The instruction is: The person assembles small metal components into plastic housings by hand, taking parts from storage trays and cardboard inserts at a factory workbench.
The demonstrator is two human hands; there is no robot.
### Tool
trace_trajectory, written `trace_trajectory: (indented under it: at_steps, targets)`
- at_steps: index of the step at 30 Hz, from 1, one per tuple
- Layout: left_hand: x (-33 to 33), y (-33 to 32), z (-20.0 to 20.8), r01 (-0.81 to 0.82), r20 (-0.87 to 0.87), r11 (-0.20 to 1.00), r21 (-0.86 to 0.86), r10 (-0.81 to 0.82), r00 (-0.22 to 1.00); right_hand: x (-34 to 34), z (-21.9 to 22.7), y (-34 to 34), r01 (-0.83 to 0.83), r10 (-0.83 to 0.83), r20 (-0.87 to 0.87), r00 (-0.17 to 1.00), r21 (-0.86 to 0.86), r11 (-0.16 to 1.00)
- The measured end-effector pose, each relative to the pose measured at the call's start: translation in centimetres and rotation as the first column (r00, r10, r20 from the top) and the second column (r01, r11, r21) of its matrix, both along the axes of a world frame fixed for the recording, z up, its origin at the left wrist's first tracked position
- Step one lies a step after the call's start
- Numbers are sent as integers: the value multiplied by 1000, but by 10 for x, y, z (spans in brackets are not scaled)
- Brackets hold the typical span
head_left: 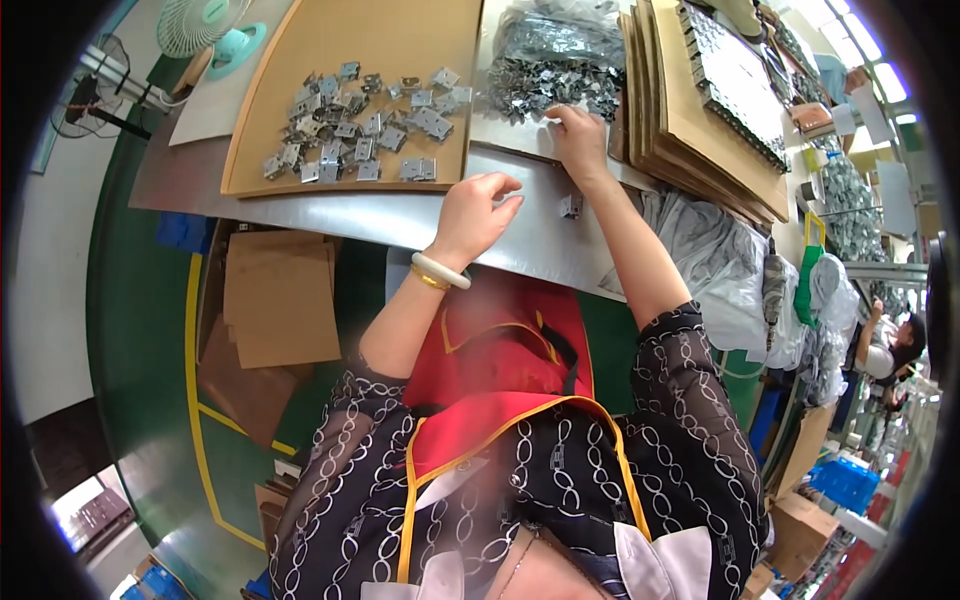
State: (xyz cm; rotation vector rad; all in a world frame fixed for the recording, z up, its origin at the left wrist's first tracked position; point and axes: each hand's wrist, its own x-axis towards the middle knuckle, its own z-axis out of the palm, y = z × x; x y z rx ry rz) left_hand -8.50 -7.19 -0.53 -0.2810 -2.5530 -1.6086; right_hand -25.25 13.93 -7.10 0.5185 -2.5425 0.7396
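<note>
My left hand (474,217) hovers over the front of the metal table, near the cardboard tray's right corner. Its fingers are bent, with a gap between thumb and forefinger, and nothing shows between them. My right hand (582,143) is at the near edge of a pile of small dark metal parts (540,84), its fingers curled together. Whether a part is pinched there is too small to tell. One small metal piece (570,206) lies on the table below my right wrist. Several silvery hinge-like metal pieces (345,130) lie scattered in the shallow cardboard tray (400,40).
A clear plastic bag (560,35) lies behind the dark pile. Stacked cardboard sheets (665,110) stand at the right, with a tray of metal parts (735,85) on top. Grey plastic wrapping (700,245) hangs by the right edge. A fan (200,25) stands at the far left.
</note>
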Motion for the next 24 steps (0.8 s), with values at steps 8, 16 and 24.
trace_trajectory:
  at_steps: [8, 16, 24]
  targets:
    - [20, 2, -15, -157, 225, 840, 519, 42, 973, 124, 81, -26, -258, 304, 212, 929, -217, 941]
    - [63, -2, -25, -128, 519, 635, 762, -482, 706, 221, 95, -13, -347, 446, 363, 818, -307, 886]
    - [76, 14, -33, -239, 424, 359, 902, -633, 648, 246, 44, 16, 117, 516, 552, 655, -749, 652]
